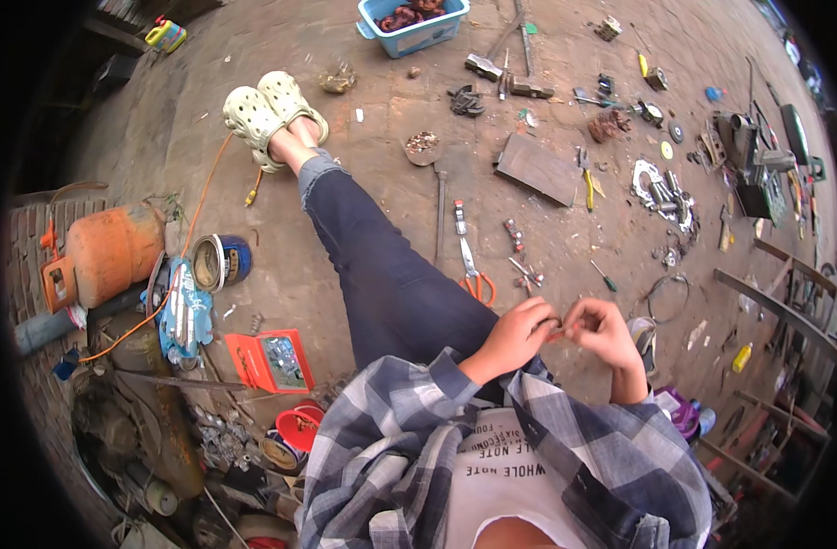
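Note:
My left hand (pixel 517 335) and my right hand (pixel 607 335) meet above my lap, fingertips almost touching. Both are closed in a pinch. Something small and reddish shows between the fingertips, too small to name. Just beyond my left hand lie scissors (pixel 474 272) with orange handles, pointing away from me. Small red-and-silver pieces (pixel 525 272) rest on the ground past my fingers. A little to the right is a screwdriver (pixel 605 277) with a green handle.
Farther out lie a flat metal block (pixel 535 171), yellow-handled pliers (pixel 587 179) and a hammer (pixel 531 89). A blue tub (pixel 412 38) stands at the far side. On the left are an orange gas cylinder (pixel 116 252), an orange cord (pixel 201 213) and an open red case (pixel 244 361). Metal frames (pixel 777 306) edge the right.

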The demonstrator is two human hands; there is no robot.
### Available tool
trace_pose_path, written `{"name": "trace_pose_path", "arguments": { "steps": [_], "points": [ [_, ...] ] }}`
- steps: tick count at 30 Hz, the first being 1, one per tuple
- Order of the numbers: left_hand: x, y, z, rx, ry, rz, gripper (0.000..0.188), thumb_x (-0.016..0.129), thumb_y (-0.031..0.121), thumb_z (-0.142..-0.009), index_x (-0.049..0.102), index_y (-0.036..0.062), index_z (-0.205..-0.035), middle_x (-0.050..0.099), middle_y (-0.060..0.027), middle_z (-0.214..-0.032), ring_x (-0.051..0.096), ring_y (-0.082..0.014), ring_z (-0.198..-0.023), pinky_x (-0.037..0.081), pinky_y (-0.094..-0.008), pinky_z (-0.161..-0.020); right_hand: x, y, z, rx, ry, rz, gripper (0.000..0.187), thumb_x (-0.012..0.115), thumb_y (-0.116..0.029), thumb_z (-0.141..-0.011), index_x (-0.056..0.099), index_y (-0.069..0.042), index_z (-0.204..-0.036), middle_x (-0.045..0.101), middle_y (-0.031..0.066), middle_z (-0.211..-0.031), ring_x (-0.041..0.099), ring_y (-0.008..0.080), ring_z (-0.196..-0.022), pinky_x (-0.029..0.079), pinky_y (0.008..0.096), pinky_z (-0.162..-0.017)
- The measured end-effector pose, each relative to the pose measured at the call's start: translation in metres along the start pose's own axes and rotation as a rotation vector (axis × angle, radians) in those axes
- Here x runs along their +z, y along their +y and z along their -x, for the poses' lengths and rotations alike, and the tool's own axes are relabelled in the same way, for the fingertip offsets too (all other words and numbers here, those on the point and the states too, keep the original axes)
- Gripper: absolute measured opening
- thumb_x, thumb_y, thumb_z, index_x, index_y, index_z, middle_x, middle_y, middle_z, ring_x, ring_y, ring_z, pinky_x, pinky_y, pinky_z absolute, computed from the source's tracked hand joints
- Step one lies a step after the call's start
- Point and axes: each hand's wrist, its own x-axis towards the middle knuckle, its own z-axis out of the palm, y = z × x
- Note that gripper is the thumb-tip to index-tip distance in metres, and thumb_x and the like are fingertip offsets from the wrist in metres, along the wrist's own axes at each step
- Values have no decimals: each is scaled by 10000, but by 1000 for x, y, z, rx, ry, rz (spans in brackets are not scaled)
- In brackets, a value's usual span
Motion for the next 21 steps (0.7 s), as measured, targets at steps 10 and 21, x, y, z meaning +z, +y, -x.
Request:
{"name": "trace_pose_path", "arguments": {
  "steps": [10, 21],
  "points": [
    [23, -18, 3, -136, -59, 32, 124, 545, 62, -877, 624, 5, -955, 617, -132, -888, 625, -265, -856, 480, -337, -766, -4, 30, 14, -199, 646, -71, 71, 625, -46, -886, 624, -4, -943, 598, 11, -815, 522, 54, -725, 412, 199, -648],
    [21, 58, 14, 130, 95, -275, 109, 540, 28, -857, 615, 5, -932, 586, -147, -854, 590, -329, -784, 462, -376, -681, -5, 15, 48, -482, 532, 455, 121, 641, 50, -826, 616, 17, -940, 600, 51, -909, 584, 100, -869, 478, 227, -764]
  ]
}}
